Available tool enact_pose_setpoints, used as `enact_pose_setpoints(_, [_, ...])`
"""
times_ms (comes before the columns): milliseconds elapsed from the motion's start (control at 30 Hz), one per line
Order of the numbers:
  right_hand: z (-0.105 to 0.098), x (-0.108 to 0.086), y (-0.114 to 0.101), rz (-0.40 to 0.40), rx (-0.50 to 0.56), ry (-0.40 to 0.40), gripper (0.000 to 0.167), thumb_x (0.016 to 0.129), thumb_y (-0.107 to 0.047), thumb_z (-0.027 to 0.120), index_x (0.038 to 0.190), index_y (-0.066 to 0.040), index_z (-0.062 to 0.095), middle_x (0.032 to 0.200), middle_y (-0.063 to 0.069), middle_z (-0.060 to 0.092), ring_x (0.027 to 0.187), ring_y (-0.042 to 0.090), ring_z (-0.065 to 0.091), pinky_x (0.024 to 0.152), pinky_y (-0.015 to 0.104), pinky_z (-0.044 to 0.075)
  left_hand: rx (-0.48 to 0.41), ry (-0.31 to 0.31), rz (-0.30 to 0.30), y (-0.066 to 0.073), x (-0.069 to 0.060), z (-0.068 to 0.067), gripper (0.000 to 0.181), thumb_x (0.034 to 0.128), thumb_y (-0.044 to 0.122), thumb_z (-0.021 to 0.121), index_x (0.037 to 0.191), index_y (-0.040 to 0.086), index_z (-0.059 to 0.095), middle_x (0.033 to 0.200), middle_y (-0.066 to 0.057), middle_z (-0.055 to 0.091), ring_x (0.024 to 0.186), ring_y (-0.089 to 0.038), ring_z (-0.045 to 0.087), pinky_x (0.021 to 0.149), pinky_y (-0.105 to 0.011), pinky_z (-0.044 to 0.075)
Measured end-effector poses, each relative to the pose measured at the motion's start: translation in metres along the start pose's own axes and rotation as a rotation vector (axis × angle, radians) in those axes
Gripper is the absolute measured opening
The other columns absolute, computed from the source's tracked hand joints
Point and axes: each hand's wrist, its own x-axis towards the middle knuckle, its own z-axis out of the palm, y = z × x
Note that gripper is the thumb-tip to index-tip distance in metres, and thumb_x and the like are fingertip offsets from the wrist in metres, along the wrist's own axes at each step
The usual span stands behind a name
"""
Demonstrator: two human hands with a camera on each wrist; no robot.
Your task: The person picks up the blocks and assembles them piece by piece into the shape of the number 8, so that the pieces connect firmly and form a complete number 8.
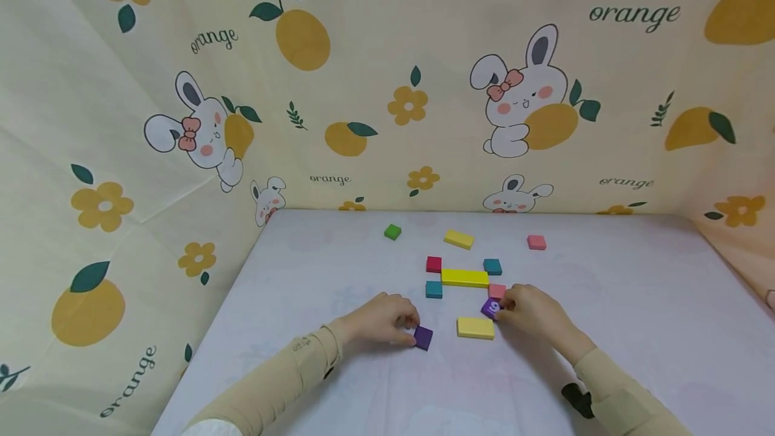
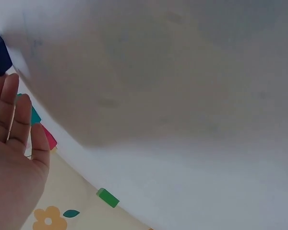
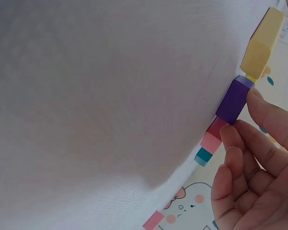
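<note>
In the head view my left hand [image 1: 381, 320] pinches a dark purple block [image 1: 423, 338] at its left side; the left wrist view has that block [image 2: 0, 52] at its left edge, above the spread lower fingers. My right hand [image 1: 535, 315] holds a purple block with a white mark [image 1: 491, 308] between thumb and fingertips, tilted, just below a pink block [image 1: 497, 291]. In the right wrist view this purple block [image 3: 234, 100] lies between the thumb and index finger of my right hand [image 3: 259, 167]. A pale yellow block [image 1: 475, 328] lies flat between the hands.
A long yellow block [image 1: 464, 278] has a red block [image 1: 433, 264] and teal blocks [image 1: 433, 289] [image 1: 492, 266] around its ends. Farther back lie a green block [image 1: 392, 232], a yellow block [image 1: 459, 239] and a pink block [image 1: 536, 242], before a printed cloth backdrop.
</note>
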Motion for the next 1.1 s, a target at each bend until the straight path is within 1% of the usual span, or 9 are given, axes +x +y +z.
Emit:
enact_pose_setpoints(100, [0.001,0.000,0.000,0.005,0.001,-0.003,0.018,0.076,-0.021,0.075,0.086,-0.007,0.070,0.073,-0.001,0.060,0.067,0.013,0.049,0.065,0.028,0.049,0.002,0.019,-0.009,0.000,0.001,0.001,0.022,0.0829,0.038,0.068,0.100,0.024,0.064,0.082,0.013,0.057,0.080,-0.001,0.046,0.077,-0.021,0.035])
enact_pose_setpoints(367, [0.002,0.000,0.001,0.011,0.009,-0.009,0.017,0.076,-0.021,0.075,0.087,-0.008,0.070,0.073,0.000,0.059,0.066,0.013,0.048,0.065,0.029,0.048,-0.015,0.068,-0.068,0.006,0.008,0.002,0.020,0.0822,0.037,0.069,0.095,0.023,0.064,0.078,0.012,0.058,0.077,-0.001,0.047,0.073,-0.020,0.034])
enact_pose_setpoints(600, [0.001,0.000,0.000,0.024,0.018,-0.017,0.018,0.076,-0.022,0.075,0.088,-0.008,0.070,0.073,0.000,0.059,0.067,0.014,0.049,0.065,0.029,0.049,0.031,0.115,-0.125,0.011,0.020,0.005,0.018,0.0827,0.038,0.068,0.090,0.022,0.064,0.070,0.013,0.052,0.072,-0.003,0.046,0.069,-0.022,0.032])
enact_pose_setpoints(767, [0.000,-0.001,0.001,0.029,0.017,-0.018,0.018,0.076,-0.021,0.075,0.088,-0.008,0.070,0.073,0.000,0.060,0.067,0.014,0.049,0.066,0.029,0.049,0.059,0.160,-0.190,0.019,0.030,0.008,0.021,0.0824,0.041,0.067,0.085,0.021,0.062,0.065,0.011,0.048,0.070,-0.006,0.045,0.072,-0.028,0.036])
enact_pose_setpoints(833, [0.000,-0.001,0.000,0.033,0.017,-0.020,0.019,0.076,-0.021,0.075,0.088,-0.008,0.070,0.074,0.000,0.060,0.068,0.014,0.049,0.066,0.029,0.049,0.068,0.188,-0.210,0.022,0.034,0.007,0.022,0.0815,0.041,0.068,0.084,0.019,0.062,0.064,0.010,0.048,0.068,-0.006,0.044,0.077,-0.032,0.039])
enact_pose_setpoints(900, [0.000,-0.001,0.000,0.034,0.018,-0.025,0.019,0.076,-0.022,0.075,0.089,-0.008,0.070,0.074,0.000,0.060,0.068,0.014,0.049,0.066,0.029,0.049,0.075,0.208,-0.223,0.025,0.038,0.007,0.023,0.0805,0.040,0.069,0.084,0.018,0.063,0.063,0.010,0.049,0.067,-0.006,0.045,0.077,-0.033,0.040])
enact_pose_setpoints(1000, [0.000,0.000,0.000,0.035,0.020,-0.032,0.020,0.076,-0.022,0.075,0.089,-0.008,0.070,0.074,0.000,0.060,0.068,0.014,0.049,0.066,0.029,0.050,0.085,0.230,-0.245,0.028,0.041,0.006,0.024,0.0792,0.040,0.070,0.084,0.017,0.065,0.063,0.010,0.051,0.065,-0.006,0.046,0.074,-0.030,0.039])
enact_pose_setpoints(1067, [0.000,0.000,0.000,0.036,0.019,-0.033,0.020,0.077,-0.022,0.075,0.089,-0.008,0.070,0.074,0.000,0.060,0.068,0.014,0.049,0.066,0.029,0.049,0.086,0.240,-0.256,0.028,0.043,0.007,0.025,0.0786,0.040,0.071,0.084,0.016,0.066,0.063,0.010,0.053,0.064,-0.006,0.046,0.069,-0.026,0.035])
enact_pose_setpoints(1100, [0.000,0.000,0.000,0.037,0.017,-0.033,0.019,0.077,-0.022,0.075,0.089,-0.008,0.070,0.074,0.000,0.060,0.068,0.014,0.049,0.066,0.029,0.049,0.088,0.244,-0.264,0.029,0.044,0.007,0.026,0.0784,0.041,0.071,0.084,0.016,0.066,0.064,0.010,0.054,0.064,-0.006,0.046,0.068,-0.025,0.034])
